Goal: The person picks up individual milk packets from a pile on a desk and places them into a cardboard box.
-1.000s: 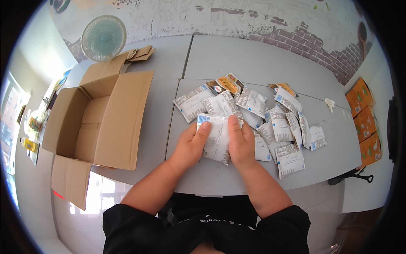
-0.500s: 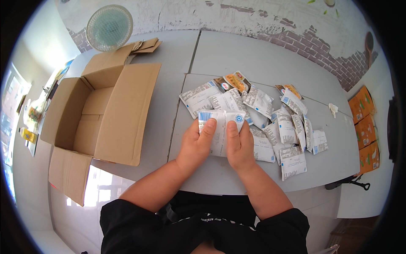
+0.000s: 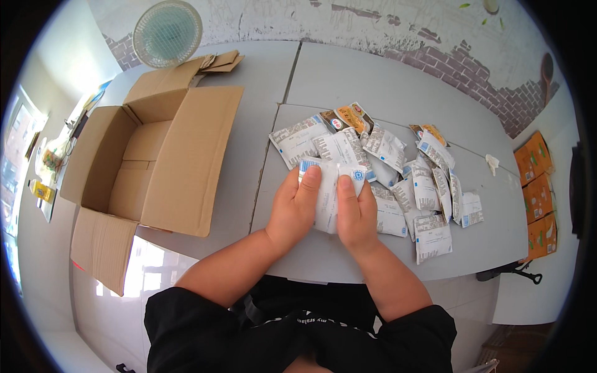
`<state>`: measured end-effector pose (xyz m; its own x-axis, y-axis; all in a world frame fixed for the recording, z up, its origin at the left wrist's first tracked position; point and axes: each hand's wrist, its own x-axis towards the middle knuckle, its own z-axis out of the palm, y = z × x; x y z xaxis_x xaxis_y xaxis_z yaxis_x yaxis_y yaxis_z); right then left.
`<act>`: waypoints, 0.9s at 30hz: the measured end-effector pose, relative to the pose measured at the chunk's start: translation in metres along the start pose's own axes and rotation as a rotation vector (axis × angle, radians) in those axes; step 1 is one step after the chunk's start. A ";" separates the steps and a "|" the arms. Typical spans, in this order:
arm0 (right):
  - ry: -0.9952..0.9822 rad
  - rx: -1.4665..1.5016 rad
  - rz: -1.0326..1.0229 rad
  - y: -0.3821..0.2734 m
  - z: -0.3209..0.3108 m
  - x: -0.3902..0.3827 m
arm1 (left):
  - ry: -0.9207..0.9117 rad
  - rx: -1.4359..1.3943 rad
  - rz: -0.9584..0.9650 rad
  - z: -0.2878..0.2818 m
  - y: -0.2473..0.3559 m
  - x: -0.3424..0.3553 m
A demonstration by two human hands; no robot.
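A white soft packet (image 3: 326, 196) with grey print and blue labels is gripped between my left hand (image 3: 292, 211) and my right hand (image 3: 357, 214), both thumbs pressed on its face and fingers wrapped round its sides. Just beyond and to the right lies a loose heap of similar white packets (image 3: 423, 186), with orange-and-brown printed packs (image 3: 354, 117) among them at the back. An open, empty brown cardboard box (image 3: 140, 143) stands on the grey table to the left, its flaps spread outward.
A grey table (image 3: 336, 74) stretches to the wall, with folded cardboard (image 3: 221, 62) and a round mesh item (image 3: 167, 34) at back left. A crumpled white tissue (image 3: 491, 163) lies at right, beside orange boxes (image 3: 536, 196). Small items (image 3: 43, 189) line the left side.
The held packet's top is now bent toward me, showing a blue round mark at right. My thumbs have shifted on it. The whole view has moved slightly.
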<state>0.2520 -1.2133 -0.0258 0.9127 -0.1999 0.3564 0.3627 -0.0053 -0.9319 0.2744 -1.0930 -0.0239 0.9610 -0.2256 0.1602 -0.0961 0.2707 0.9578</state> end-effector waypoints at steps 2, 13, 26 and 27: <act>-0.013 0.020 0.050 0.003 -0.001 0.004 | 0.014 -0.082 -0.088 0.002 0.002 0.004; 0.151 0.168 0.340 0.008 -0.006 0.016 | -0.044 0.036 -0.195 0.000 -0.013 0.012; -0.069 -0.023 0.395 0.007 -0.016 0.017 | -0.048 -0.052 -0.233 -0.004 -0.018 0.009; -0.060 -0.037 0.360 0.006 -0.017 0.015 | -0.050 -0.028 -0.235 -0.003 -0.017 0.008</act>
<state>0.2652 -1.2327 -0.0273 0.9905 -0.1373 0.0070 0.0098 0.0196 -0.9998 0.2850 -1.0965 -0.0394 0.9421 -0.3310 -0.0544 0.1368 0.2309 0.9633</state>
